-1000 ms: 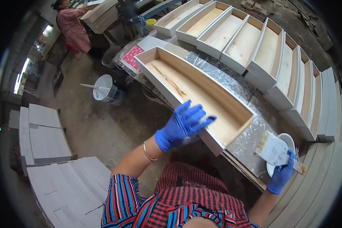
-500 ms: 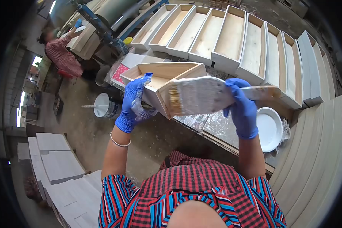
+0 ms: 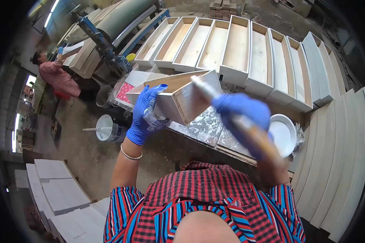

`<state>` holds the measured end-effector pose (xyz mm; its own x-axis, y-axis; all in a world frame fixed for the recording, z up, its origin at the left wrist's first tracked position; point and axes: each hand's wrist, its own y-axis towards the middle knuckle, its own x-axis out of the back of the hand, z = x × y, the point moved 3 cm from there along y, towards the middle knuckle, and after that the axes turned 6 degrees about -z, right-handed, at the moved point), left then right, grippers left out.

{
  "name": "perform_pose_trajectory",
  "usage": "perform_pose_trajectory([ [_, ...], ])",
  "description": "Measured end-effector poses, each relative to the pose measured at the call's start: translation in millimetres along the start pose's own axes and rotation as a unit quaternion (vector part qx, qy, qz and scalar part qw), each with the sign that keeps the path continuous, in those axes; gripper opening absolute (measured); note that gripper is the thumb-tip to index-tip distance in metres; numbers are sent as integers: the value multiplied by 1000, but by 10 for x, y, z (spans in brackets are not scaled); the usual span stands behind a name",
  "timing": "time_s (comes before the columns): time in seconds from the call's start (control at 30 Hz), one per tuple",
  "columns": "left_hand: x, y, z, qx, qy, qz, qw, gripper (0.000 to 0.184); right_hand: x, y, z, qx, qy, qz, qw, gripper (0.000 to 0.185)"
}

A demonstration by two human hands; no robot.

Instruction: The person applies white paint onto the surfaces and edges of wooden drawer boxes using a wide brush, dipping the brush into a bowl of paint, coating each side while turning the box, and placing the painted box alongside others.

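Observation:
My left hand (image 3: 146, 111), in a blue glove with whitish smears, grips the near left corner of an open wooden drawer box (image 3: 170, 106). The box is tilted, its short end facing right and partly coated white. My right hand (image 3: 245, 117), gloved in blue and blurred by motion, is closed around the handle of a wide brush (image 3: 205, 89). The bristles are at the upper part of that end panel; blur hides whether they touch it. Right of my right hand a white bowl (image 3: 282, 135) rests on the paint-spattered bench (image 3: 205, 127).
A row of open drawer boxes (image 3: 235, 48) stretches behind the bench. Long pale boards (image 3: 332, 150) lie at right, white panels (image 3: 65, 194) at lower left. A bucket with a stick (image 3: 105, 128) stands on the floor. Another person (image 3: 59, 77) works by a roller machine (image 3: 123, 24).
The box was turned from lying along the bench to end-up in my left hand. The brush came from the bowl to the box end, and my right hand is now nearer the box.

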<state>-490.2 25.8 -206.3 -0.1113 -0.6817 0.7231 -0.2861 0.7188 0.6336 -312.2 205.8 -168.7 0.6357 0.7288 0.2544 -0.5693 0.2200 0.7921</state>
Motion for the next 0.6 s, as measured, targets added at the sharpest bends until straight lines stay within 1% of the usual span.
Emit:
perform_pose_trajectory([
  [0.03,1,-2,9,3,-3,0,1000,71,-91,-19,140,77,-72,5,994,30],
  [0.1,36,6,24,-2,-7,-4,1000,71,-168,-26,375,58,-81,53,994,31],
  [0.13,33,13,28,-6,-9,-8,1000,70,-152,11,483,49,-108,130,984,25],
  [0.17,27,11,13,6,5,5,1000,70,-133,-37,428,1,12,84,996,21],
  [0.2,38,18,5,4,7,1,1000,70,-118,-18,377,-43,132,35,990,18],
  [0.23,51,29,10,4,3,7,1000,72,-32,-15,392,-151,196,0,969,10],
  [0.27,61,11,0,7,-3,16,1000,73,63,2,304,-217,268,-36,938,11],
  [0.3,51,-6,8,7,1,12,1000,73,93,61,256,-200,192,-85,957,11],
  [0.37,38,-15,17,2,6,11,1000,74,39,200,170,-97,97,-51,989,12],
  [0.4,37,-11,27,-5,11,10,1000,74,-60,193,151,-9,99,-24,995,16],
  [0.43,40,2,56,-5,14,8,1000,74,-98,163,234,45,8,63,997,24],
  [0.47,51,-1,84,-3,2,1,1000,74,-183,78,302,139,-67,51,987,32],
  [0.5,59,-18,94,0,-11,-3,1000,73,-200,38,440,138,-71,91,984,39],
  [0.53,74,-5,80,-12,9,-5,1000,75,-216,-1,521,117,-64,147,980,34],
  [0.57,79,-8,73,-11,11,-8,1000,75,-174,23,552,120,-63,148,980,34],
  [0.6,87,-2,74,-8,20,-3,1000,76,-118,47,552,87,-24,169,981,27],
])
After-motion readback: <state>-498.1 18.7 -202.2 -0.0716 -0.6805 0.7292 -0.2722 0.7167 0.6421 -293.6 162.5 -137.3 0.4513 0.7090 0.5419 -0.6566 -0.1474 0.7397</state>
